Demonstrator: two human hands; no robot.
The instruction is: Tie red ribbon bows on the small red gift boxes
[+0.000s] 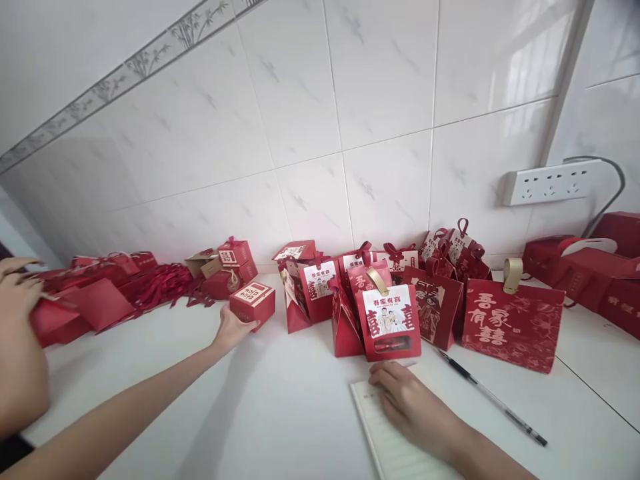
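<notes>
My left hand (234, 331) reaches out and grips a small red gift box (254, 305) by its near left side, thumb along the front. The box has a cream label with red characters on top and sits at table height. My right hand (403, 399) rests on an open lined notebook (373, 433), its fingers loosely bent, with nothing visible in them. Just beyond those fingertips stands a red gift box (390, 323) with a gold clasp and a printed couple. A black-and-clear pen (493, 395) lies to the right of my right hand.
Several red handled gift boxes (313, 293) stand along the tiled wall. At right are a wide red box (515, 327), more red boxes (590, 273) and a power strip (553, 182). Red ribbons (173, 285) lie left, near another person's arm (20, 347).
</notes>
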